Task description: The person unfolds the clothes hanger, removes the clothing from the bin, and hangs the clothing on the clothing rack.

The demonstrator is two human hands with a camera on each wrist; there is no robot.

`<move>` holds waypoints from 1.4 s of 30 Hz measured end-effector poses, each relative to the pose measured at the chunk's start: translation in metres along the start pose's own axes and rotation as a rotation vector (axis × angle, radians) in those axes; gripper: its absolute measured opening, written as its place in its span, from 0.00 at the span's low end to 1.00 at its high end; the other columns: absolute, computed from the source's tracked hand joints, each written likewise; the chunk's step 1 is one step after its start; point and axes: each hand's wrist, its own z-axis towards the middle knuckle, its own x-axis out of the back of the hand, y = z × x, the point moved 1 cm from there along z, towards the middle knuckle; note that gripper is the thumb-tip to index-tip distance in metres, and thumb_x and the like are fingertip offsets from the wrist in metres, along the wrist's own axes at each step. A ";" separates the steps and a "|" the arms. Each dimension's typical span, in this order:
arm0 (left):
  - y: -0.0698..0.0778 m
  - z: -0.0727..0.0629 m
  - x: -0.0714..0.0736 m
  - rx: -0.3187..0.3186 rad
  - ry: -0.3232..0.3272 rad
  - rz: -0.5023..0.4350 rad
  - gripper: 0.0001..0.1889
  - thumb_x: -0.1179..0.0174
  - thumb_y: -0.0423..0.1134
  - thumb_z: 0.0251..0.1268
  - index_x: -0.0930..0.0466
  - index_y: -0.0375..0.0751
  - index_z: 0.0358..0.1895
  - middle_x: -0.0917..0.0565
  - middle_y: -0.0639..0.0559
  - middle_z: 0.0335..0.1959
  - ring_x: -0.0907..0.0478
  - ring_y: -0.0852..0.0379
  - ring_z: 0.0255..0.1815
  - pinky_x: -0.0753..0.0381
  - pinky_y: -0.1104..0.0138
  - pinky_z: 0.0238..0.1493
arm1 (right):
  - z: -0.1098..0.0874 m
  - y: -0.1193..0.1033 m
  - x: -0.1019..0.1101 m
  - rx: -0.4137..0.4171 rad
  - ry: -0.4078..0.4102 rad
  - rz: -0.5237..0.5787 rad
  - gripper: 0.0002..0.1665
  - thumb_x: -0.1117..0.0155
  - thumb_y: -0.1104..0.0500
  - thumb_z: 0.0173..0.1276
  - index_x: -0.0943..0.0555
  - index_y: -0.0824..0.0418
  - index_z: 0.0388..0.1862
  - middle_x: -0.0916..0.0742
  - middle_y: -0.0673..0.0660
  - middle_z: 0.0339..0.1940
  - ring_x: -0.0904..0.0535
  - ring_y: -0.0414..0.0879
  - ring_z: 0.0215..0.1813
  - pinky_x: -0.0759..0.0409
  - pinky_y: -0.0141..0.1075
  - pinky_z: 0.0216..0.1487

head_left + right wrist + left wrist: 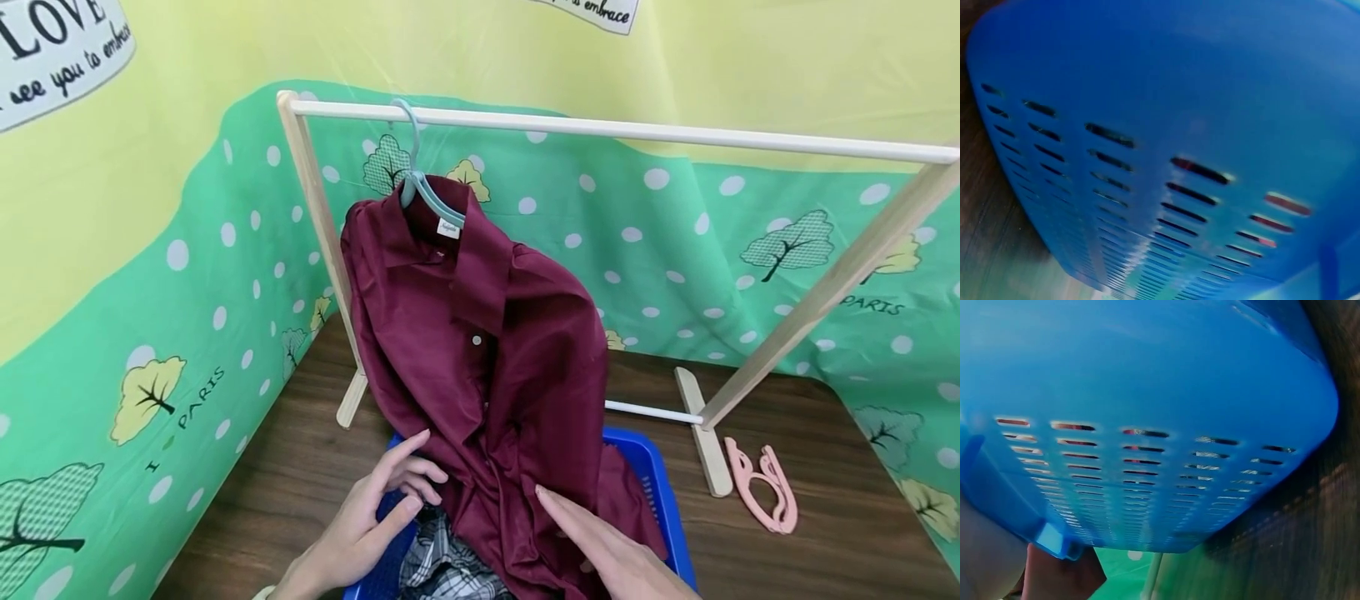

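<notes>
A maroon button-up shirt hangs on a light blue-green hanger, hooked over the rack's top bar toward its left end. The shirt's lower part drapes into a blue basket. My left hand, fingers loosely bent, hovers at the basket's left side beside the hem and holds nothing. On the other side my right hand has straight fingers, its fingertips overlapping the shirt front in the head view. Both wrist views show the slotted basket wall. Black-and-white plaid cloth lies in the basket under the shirt.
A wooden rack with a white top bar stands behind the basket. To the right, by the rack's foot, a pink folding hanger lies on the dark wooden table. Printed green and yellow cloth surrounds the area.
</notes>
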 end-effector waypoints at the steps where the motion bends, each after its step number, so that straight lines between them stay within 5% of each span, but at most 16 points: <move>1: -0.001 -0.001 0.000 -0.003 0.013 -0.011 0.37 0.49 0.12 0.74 0.46 0.22 0.84 0.14 0.36 0.58 0.10 0.49 0.49 0.12 0.61 0.51 | 0.001 0.000 0.000 -0.024 -0.003 0.005 0.58 0.28 0.30 0.75 0.46 0.39 0.94 0.31 0.42 0.89 0.29 0.39 0.83 0.14 0.40 0.62; 6: -0.006 -0.006 0.000 -0.015 0.084 -0.052 0.34 0.51 0.12 0.75 0.43 0.20 0.82 0.12 0.36 0.54 0.10 0.48 0.45 0.11 0.59 0.44 | 0.006 -0.001 -0.004 0.008 0.057 -0.103 0.60 0.19 0.41 0.71 0.43 0.41 0.94 0.25 0.43 0.85 0.22 0.42 0.77 0.11 0.43 0.58; 10: -0.007 -0.008 0.001 0.000 0.107 -0.046 0.33 0.51 0.12 0.76 0.41 0.23 0.82 0.11 0.37 0.52 0.10 0.48 0.44 0.11 0.58 0.43 | 0.012 -0.004 -0.006 0.092 0.137 -0.225 0.70 0.08 0.59 0.54 0.39 0.49 0.92 0.18 0.47 0.78 0.14 0.44 0.69 0.10 0.40 0.54; 13: -0.007 -0.009 0.001 0.014 0.110 -0.039 0.33 0.51 0.12 0.76 0.39 0.25 0.82 0.11 0.38 0.51 0.10 0.49 0.45 0.11 0.58 0.44 | 0.014 -0.003 -0.006 0.127 0.199 -0.279 0.72 0.06 0.63 0.47 0.35 0.53 0.91 0.13 0.47 0.73 0.10 0.43 0.62 0.11 0.32 0.52; 17: -0.007 -0.009 0.001 0.015 0.109 -0.034 0.32 0.51 0.12 0.76 0.38 0.25 0.82 0.11 0.38 0.51 0.10 0.48 0.44 0.11 0.58 0.44 | 0.016 0.000 -0.005 0.151 0.244 -0.260 0.67 0.10 0.67 0.50 0.33 0.56 0.89 0.09 0.44 0.64 0.08 0.39 0.54 0.14 0.26 0.48; 19: -0.006 -0.009 0.001 0.017 0.108 -0.035 0.32 0.51 0.12 0.76 0.38 0.25 0.82 0.11 0.38 0.51 0.10 0.47 0.44 0.11 0.58 0.45 | 0.016 0.002 -0.004 0.153 0.260 -0.233 0.54 0.16 0.62 0.68 0.33 0.56 0.89 0.08 0.42 0.59 0.09 0.35 0.47 0.17 0.23 0.43; 21: -0.006 -0.009 0.001 0.021 0.106 -0.030 0.32 0.51 0.13 0.77 0.38 0.26 0.82 0.10 0.39 0.51 0.10 0.47 0.45 0.11 0.59 0.45 | 0.016 0.004 -0.003 0.151 0.279 -0.193 0.50 0.20 0.65 0.70 0.32 0.56 0.88 0.09 0.40 0.51 0.15 0.29 0.37 0.23 0.20 0.36; 24: -0.006 -0.009 0.001 0.028 0.106 -0.015 0.32 0.51 0.13 0.77 0.37 0.27 0.82 0.10 0.40 0.51 0.10 0.48 0.44 0.11 0.60 0.46 | 0.017 0.006 -0.002 0.146 0.332 -0.164 0.48 0.23 0.69 0.69 0.29 0.56 0.87 0.10 0.39 0.43 0.27 0.23 0.29 0.34 0.18 0.30; 26: -0.006 -0.009 0.001 0.031 0.106 -0.006 0.32 0.51 0.13 0.77 0.36 0.28 0.82 0.10 0.40 0.50 0.10 0.48 0.44 0.12 0.61 0.47 | 0.018 0.008 -0.001 0.150 0.376 -0.139 0.58 0.21 0.75 0.53 0.27 0.57 0.85 0.10 0.40 0.40 0.31 0.21 0.26 0.36 0.17 0.29; 28: -0.005 -0.009 0.001 0.031 0.104 -0.001 0.32 0.51 0.14 0.77 0.36 0.28 0.82 0.10 0.40 0.50 0.10 0.48 0.44 0.12 0.61 0.47 | 0.018 0.010 0.000 0.163 0.433 -0.128 0.52 0.22 0.73 0.57 0.25 0.59 0.83 0.08 0.42 0.41 0.27 0.22 0.28 0.34 0.17 0.28; 32: -0.005 -0.009 0.000 0.027 0.101 0.007 0.32 0.51 0.13 0.77 0.35 0.28 0.81 0.10 0.40 0.50 0.10 0.48 0.44 0.12 0.60 0.48 | 0.020 0.015 0.005 0.205 0.565 -0.134 0.30 0.32 0.53 0.83 0.20 0.64 0.77 0.06 0.44 0.40 0.14 0.29 0.35 0.22 0.21 0.36; 35: -0.006 -0.009 0.001 0.027 0.101 0.014 0.32 0.50 0.13 0.77 0.35 0.29 0.81 0.10 0.41 0.50 0.10 0.48 0.44 0.11 0.60 0.49 | 0.024 0.017 0.012 0.229 0.664 -0.139 0.35 0.42 0.42 0.88 0.19 0.69 0.74 0.06 0.46 0.39 0.10 0.33 0.40 0.16 0.24 0.42; 42: -0.006 -0.010 0.000 0.030 0.099 0.023 0.31 0.50 0.13 0.76 0.33 0.29 0.80 0.10 0.42 0.50 0.10 0.48 0.45 0.11 0.60 0.50 | 0.036 0.020 0.041 0.177 0.773 -0.158 0.39 0.40 0.37 0.86 0.19 0.70 0.73 0.06 0.49 0.36 0.11 0.32 0.36 0.16 0.21 0.41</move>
